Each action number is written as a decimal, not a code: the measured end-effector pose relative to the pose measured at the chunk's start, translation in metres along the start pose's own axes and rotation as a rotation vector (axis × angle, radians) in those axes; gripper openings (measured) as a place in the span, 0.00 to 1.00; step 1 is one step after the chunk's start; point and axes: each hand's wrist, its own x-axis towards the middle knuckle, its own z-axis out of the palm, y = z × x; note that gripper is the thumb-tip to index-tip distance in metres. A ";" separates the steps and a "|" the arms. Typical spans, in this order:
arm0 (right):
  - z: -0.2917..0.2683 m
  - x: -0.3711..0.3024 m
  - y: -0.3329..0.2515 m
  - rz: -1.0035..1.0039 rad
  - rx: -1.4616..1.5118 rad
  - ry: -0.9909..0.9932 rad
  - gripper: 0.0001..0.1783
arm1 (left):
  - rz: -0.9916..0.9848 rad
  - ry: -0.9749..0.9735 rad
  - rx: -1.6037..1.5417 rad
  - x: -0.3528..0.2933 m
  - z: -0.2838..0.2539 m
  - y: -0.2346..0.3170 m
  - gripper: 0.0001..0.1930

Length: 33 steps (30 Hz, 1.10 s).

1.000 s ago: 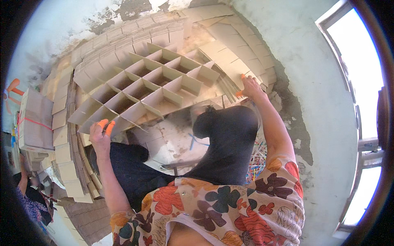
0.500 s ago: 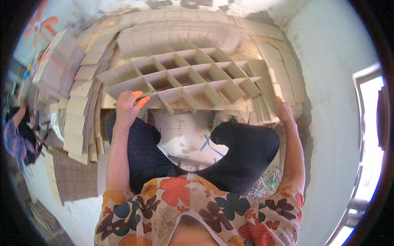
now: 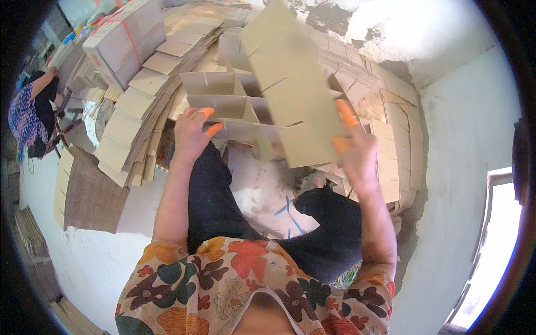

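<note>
A grid of interlocked cardboard dividers (image 3: 223, 103) lies in front of me, its cells opening upward. My left hand (image 3: 192, 134) is at its near left corner, with orange covers on thumb and finger and the end of a divider strip between them. A broad slotted cardboard strip (image 3: 296, 95) stands raised and slanted across the grid, hiding much of its right side. At that strip's right edge is my right hand (image 3: 355, 151), also with orange finger covers and slightly blurred. It grips the strip by this edge.
Stacked slotted cardboard strips (image 3: 151, 84) lie to the left, beside a pale carton (image 3: 125, 42) with red strapping. More flat cardboard (image 3: 399, 134) lies on the right by the wall (image 3: 463, 123). Another person (image 3: 36, 111) sits at far left.
The broad strip has come up over the grid, with my right hand moving inward to the left. My left hand stays at the grid's corner. The view has turned.
</note>
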 end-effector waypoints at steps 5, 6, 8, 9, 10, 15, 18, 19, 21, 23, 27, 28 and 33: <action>0.069 0.023 -0.042 -0.146 0.171 -0.017 0.29 | -0.141 -0.028 -0.268 -0.006 0.009 -0.018 0.10; 0.076 0.028 -0.047 -0.175 0.180 -0.021 0.28 | -0.127 -0.044 -0.273 -0.008 0.011 -0.022 0.09; 0.087 0.035 -0.058 -0.210 0.154 -0.023 0.19 | -0.135 -0.060 -0.268 -0.008 0.009 -0.020 0.09; 0.094 0.039 -0.059 -0.214 0.153 -0.030 0.18 | -0.116 -0.053 -0.273 -0.008 0.010 -0.021 0.09; 0.102 0.043 -0.058 -0.217 0.152 -0.036 0.16 | -0.096 -0.046 -0.279 -0.008 0.011 -0.022 0.09; 0.110 0.052 -0.067 -0.250 0.110 -0.135 0.04 | -0.075 -0.059 -0.261 -0.007 0.011 -0.024 0.09; 0.107 0.054 -0.072 -0.214 0.077 -0.177 0.05 | -0.118 -0.079 -0.260 -0.006 0.008 -0.021 0.08; 0.108 0.054 -0.072 -0.214 0.068 -0.169 0.05 | -0.125 -0.071 -0.258 -0.006 0.009 -0.021 0.08; 0.110 0.053 -0.072 -0.220 0.068 -0.156 0.05 | -0.127 -0.064 -0.258 -0.007 0.011 -0.022 0.08; 0.117 0.051 -0.073 -0.234 0.089 -0.145 0.06 | -0.118 -0.068 -0.260 -0.006 0.013 -0.025 0.08; 0.123 0.053 -0.068 -0.268 0.073 -0.190 0.07 | -0.117 -0.048 -0.260 -0.006 0.014 -0.023 0.08; 0.123 0.052 -0.070 -0.255 0.076 -0.184 0.07 | -0.121 -0.045 -0.263 -0.008 0.016 -0.024 0.08; 0.129 0.042 -0.069 -0.225 0.114 -0.219 0.08 | -0.151 -0.089 -0.244 -0.005 0.009 -0.018 0.10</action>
